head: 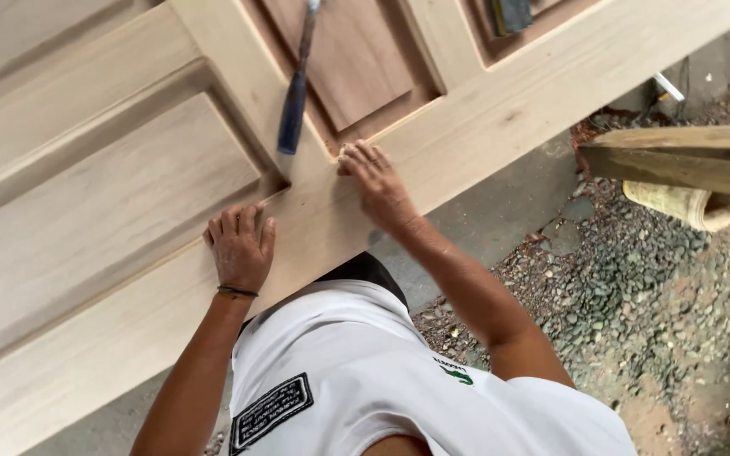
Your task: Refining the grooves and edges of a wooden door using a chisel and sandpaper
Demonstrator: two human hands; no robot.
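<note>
The white shirt [365, 380] is closest, down at six o'clock, and both arms reach up from it to a big pale wooden door [111, 186]. The left hand [240, 245] lies flat and open on the door's edge, holding nothing. At one o'clock from it the right hand [379, 187] presses bent fingertips on the door's frame, gripping nothing, and a blue-handled chisel [294, 105] lies at eleven o'clock from that hand

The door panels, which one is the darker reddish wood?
The recessed panel at top centre, just right of the blue-handled chisel; the large panel at left is pale.
</note>
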